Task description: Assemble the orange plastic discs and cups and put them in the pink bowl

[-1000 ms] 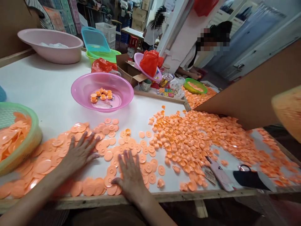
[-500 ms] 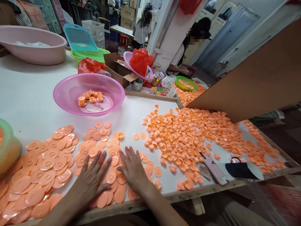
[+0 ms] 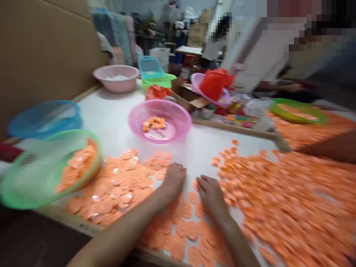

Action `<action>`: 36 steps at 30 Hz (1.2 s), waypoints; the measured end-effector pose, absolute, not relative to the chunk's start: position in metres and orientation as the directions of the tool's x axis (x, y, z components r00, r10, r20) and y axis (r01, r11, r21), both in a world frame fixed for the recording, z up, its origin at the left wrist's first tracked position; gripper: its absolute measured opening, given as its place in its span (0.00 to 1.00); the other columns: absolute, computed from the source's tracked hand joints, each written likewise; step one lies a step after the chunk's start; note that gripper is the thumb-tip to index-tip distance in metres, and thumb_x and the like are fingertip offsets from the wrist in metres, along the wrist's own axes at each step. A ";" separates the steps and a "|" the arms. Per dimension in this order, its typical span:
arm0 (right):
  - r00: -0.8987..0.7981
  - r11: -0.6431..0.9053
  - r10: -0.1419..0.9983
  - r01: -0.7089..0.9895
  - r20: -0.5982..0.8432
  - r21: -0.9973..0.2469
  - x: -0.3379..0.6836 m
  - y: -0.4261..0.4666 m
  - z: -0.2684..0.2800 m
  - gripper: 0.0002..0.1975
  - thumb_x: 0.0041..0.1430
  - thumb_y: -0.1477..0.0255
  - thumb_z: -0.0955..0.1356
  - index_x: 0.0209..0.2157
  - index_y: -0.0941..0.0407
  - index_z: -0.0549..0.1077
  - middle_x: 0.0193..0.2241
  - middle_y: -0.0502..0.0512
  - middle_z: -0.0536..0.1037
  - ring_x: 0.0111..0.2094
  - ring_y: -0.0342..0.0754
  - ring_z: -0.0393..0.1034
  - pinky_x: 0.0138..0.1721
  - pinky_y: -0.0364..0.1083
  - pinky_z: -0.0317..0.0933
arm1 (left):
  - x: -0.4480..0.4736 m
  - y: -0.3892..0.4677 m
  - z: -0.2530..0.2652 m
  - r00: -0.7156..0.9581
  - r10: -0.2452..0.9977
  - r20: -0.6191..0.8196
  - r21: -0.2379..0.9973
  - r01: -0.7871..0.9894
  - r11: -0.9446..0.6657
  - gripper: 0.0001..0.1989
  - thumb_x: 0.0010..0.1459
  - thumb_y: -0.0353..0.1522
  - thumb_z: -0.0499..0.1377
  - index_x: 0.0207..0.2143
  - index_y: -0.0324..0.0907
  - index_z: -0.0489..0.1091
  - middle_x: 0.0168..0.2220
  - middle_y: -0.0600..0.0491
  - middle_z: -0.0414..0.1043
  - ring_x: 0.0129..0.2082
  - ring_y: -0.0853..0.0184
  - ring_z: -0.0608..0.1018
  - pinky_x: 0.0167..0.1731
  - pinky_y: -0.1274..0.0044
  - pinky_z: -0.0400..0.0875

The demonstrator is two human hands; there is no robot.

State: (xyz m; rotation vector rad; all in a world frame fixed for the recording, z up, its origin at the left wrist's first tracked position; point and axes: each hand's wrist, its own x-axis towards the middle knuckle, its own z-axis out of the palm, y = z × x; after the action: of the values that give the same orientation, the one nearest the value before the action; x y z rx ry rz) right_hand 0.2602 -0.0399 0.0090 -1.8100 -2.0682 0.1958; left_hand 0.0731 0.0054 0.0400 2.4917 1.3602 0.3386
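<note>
My left hand [image 3: 175, 180] is over the small orange saucers near the middle of the table. Its fingers are bent and drawn together, and whatever is under them is hidden. To its right, my right hand [image 3: 210, 192] has its fingers curled down beside an orange saucer [image 3: 195, 184]; blur hides what its fingertips hold. Flat orange saucers [image 3: 191, 230] lie between and below my forearms, and a larger heap of saucers [image 3: 122, 185] spreads to the left. A dense pile of small orange cups [image 3: 278, 193] covers the right side.
Beyond my hands, a pink basin [image 3: 178, 128] holds a few cup-and-saucer pieces. A green basket [image 3: 30, 185] with orange pieces tilts at the left edge, near a blue basket [image 3: 44, 120]. An open cardboard box [image 3: 183, 97] and red bags stand farther back. Another person's arm shows at upper right.
My view has swung left, bringing the green and blue baskets into sight. Both hands were spread flat on the saucers; now their fingers are curled and the hands are farther forward.
</note>
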 end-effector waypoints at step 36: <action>0.112 -0.206 0.978 0.675 -0.177 -0.708 0.248 -0.010 0.030 0.15 0.43 0.57 0.67 0.16 0.53 0.69 0.13 0.50 0.72 0.18 0.48 0.65 0.20 0.44 0.56 | 0.095 0.022 0.045 0.310 0.946 -0.091 0.593 0.781 -0.199 0.04 0.47 0.33 0.66 0.28 0.45 0.79 0.26 0.52 0.77 0.29 0.67 0.76 0.28 0.78 0.70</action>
State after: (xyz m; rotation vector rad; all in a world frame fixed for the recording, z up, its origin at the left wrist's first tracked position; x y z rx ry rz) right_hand 0.2481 -0.0102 0.0297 -1.9400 -1.6022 0.8780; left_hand 0.0952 0.0219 0.0448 2.0382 1.5246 0.3988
